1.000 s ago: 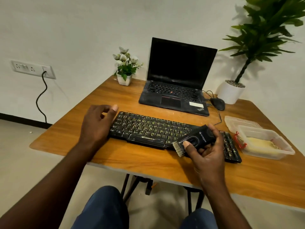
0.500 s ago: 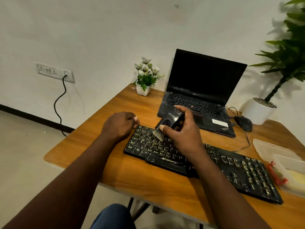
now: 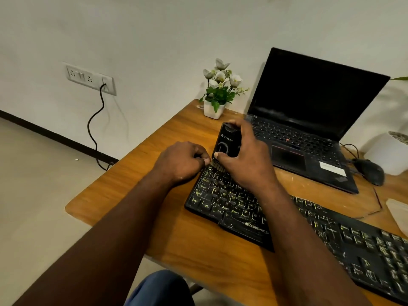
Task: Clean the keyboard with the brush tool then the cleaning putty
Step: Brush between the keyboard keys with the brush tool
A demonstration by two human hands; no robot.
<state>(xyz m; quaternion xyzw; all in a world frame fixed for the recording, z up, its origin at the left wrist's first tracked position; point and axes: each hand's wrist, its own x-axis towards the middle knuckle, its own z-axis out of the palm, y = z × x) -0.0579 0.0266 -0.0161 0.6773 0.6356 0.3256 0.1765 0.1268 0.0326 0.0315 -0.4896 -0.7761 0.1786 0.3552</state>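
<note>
In the head view, the right grip point(image 3: 245, 160) is clamping round a black brush tool point(image 3: 227, 144), thumb on its near face and fingers over the top. It is standing the tool nearly upright with the tan bristles point(image 3: 217, 167) pressing onto the far left corner of the keyboard point(image 3: 220, 202), which is lying slantwise on the worktop point(image 3: 198, 250) in front of a laptop point(image 3: 309, 107). The left grip point(image 3: 183, 160) is curling its fingers against that same corner; I cannot tell whether it is pinching the edge. The tool is looking light and rigid with a smooth, possibly slippery shell, best held by the body. Its bristles are looking soft. The keyboard is looking black, flat and flecked with pale dust.
</note>
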